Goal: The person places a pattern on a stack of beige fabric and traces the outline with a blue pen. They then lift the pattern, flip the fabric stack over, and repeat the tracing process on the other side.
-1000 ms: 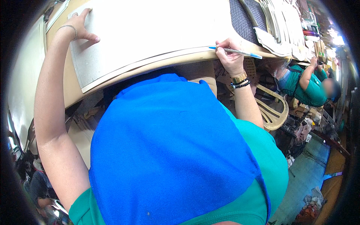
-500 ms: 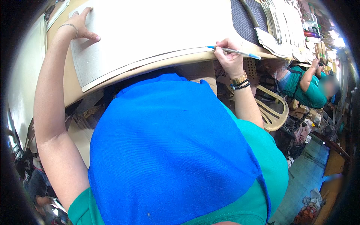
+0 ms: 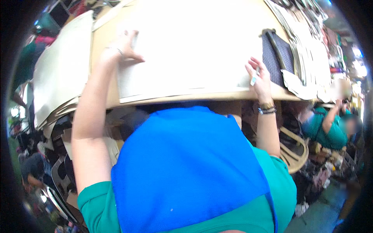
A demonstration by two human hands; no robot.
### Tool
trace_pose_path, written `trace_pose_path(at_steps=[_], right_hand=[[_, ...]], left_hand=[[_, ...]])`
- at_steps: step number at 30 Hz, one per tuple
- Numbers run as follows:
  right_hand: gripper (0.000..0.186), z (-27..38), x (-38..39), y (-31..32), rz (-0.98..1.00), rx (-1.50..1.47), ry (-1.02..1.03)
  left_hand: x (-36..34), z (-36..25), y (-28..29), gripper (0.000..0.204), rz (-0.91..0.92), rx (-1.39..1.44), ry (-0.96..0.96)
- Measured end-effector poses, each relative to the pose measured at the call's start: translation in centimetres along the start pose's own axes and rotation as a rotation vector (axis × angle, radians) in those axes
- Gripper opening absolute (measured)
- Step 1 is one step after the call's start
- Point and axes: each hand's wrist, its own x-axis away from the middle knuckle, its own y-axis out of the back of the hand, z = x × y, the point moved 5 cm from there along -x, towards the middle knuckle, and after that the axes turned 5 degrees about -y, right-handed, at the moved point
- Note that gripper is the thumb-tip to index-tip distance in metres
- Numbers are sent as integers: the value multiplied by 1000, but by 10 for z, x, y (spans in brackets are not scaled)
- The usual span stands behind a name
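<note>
A large white sheet [image 3: 194, 54] covers most of the table in front of me. At its left side, my left hand [image 3: 125, 48] rests with thumb and fingers spread apart, blurred by motion. My right hand [image 3: 261, 77] is by the sheet's right edge, its fingers curled around a pen [image 3: 254, 80]. Only a short light-blue and white part of the pen shows; the rest is hidden by the fingers or washed out. Just right of that hand lies a dark patterned mat [image 3: 288, 52] with a dark-handled, hammer-like tool [image 3: 275, 46] on it.
Stacked pale sheets [image 3: 305, 54] line the table's right side. Another pile of large pale sheets [image 3: 64, 66] stands at the left. A beige plastic chair [image 3: 300, 157] is below the table at right. Beyond it is a person in green [image 3: 332, 130]; another person sits at far left.
My right hand has lifted the pen from the sheet's near edge and turned it, moving further up along the right side. The whole view has shifted; my left hand stays at the sheet's left side.
</note>
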Motion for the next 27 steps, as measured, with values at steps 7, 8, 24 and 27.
trace_pose_path(at_steps=[7,8,24,27], right_hand=[[45,47,-11,13,194,-146,-152],[42,53,-11,3,318,-176,-160],[46,82,-1,151,-522,-365,370],[51,76,-5,153,-586,-277,474]], left_hand=[[31,6,-21,106,-129,158,26],[37,6,-22,107,-155,161,28],[61,3,-40,37,-478,482,275],[102,7,-5,27,-678,634,208]])
